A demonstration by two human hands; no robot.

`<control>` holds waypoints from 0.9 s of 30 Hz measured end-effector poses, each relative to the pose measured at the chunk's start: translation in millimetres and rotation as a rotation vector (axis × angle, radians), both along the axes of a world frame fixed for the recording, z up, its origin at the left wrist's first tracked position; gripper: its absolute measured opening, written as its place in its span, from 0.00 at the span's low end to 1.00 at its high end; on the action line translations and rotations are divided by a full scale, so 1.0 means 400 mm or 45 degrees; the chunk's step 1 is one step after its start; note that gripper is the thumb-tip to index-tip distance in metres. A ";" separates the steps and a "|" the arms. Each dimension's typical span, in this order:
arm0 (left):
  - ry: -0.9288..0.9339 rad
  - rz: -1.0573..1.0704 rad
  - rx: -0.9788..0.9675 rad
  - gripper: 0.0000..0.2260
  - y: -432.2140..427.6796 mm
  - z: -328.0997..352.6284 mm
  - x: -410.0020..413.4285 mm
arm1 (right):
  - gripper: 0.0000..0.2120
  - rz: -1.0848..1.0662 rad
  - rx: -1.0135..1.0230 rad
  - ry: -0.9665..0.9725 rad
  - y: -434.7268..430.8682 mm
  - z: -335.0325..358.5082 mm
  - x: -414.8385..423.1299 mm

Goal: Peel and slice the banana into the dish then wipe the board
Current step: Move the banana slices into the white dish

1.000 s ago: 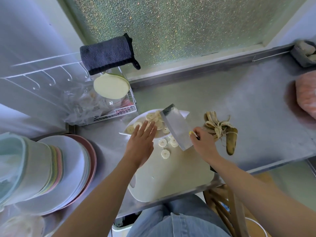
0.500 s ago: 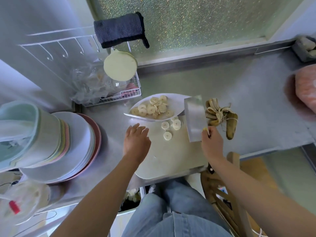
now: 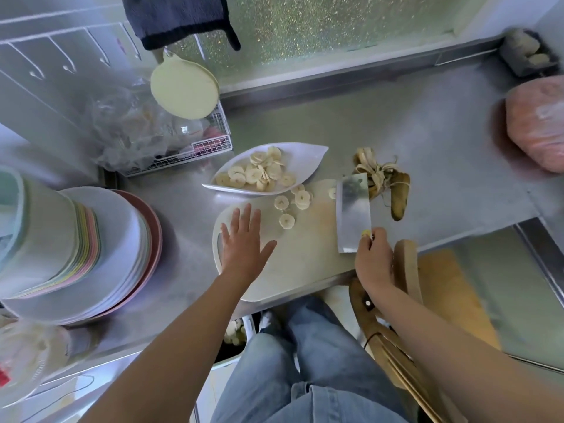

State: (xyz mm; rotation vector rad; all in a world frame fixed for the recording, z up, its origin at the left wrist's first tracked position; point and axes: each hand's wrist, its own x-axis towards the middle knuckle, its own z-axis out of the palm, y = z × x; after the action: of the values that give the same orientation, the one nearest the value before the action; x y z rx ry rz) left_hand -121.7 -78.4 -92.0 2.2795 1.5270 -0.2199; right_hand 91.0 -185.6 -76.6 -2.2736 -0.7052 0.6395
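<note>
Nearest, at the bottom centre of the frame, are the person's jeans (image 3: 305, 377), with a wooden chair (image 3: 406, 270) just right of them. Above that, a pale cutting board (image 3: 305, 267) lies at the near edge of the steel counter (image 3: 427, 132). The left hand (image 3: 244, 242) rests flat on the board's left part, fingers straight and spread, holding nothing. The right hand (image 3: 374, 261) is curled round the handle end of a cleaver (image 3: 354, 215) (the handle itself is hidden under the fingers), thumb against the blade, which lies over the board's right side and points up the frame. Between the two hands, towards the far edge of the board, sit a few loose banana slices (image 3: 287, 221). Just beyond them a white leaf-shaped dish (image 3: 308, 154) touches or overlaps the board's far edge and holds a heap of sliced banana (image 3: 259, 175). The banana peel (image 3: 398, 193) lies on the counter right of the blade tip. At mid-left stands a stack of plates (image 3: 116, 239). Farther back, upper left, is a wire rack (image 3: 213, 145), and a dark cloth (image 3: 177, 16) hangs before the frosted window (image 3: 335, 25) along the top.
</note>
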 end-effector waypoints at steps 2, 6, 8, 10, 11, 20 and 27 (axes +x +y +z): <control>0.033 -0.007 -0.022 0.38 0.008 -0.010 0.001 | 0.09 -0.017 0.032 0.010 0.002 -0.002 0.001; 0.093 -0.066 -0.066 0.45 0.009 -0.042 -0.014 | 0.08 0.055 0.045 0.061 -0.006 -0.002 0.000; 0.064 -0.058 -0.079 0.46 0.004 -0.051 -0.022 | 0.08 0.074 0.067 0.067 -0.003 -0.016 0.004; 0.049 -0.068 -0.075 0.46 -0.001 -0.054 -0.031 | 0.09 0.086 0.055 0.106 0.003 -0.031 0.007; 0.047 -0.078 -0.066 0.46 -0.004 -0.056 -0.036 | 0.10 0.084 0.051 0.124 0.005 -0.037 0.007; 0.013 -0.054 -0.058 0.48 -0.060 -0.051 -0.141 | 0.08 0.086 0.081 0.009 -0.031 -0.043 -0.041; 0.009 -0.014 -0.057 0.48 -0.067 -0.025 -0.164 | 0.09 0.034 -0.039 -0.083 -0.049 -0.031 -0.025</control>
State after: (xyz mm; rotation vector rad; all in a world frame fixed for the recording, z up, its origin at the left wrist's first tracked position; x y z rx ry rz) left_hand -187.2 -105.3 -102.0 2.2552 1.4982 -0.2633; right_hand 81.1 -205.2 -88.9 -2.3256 -0.7636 0.5947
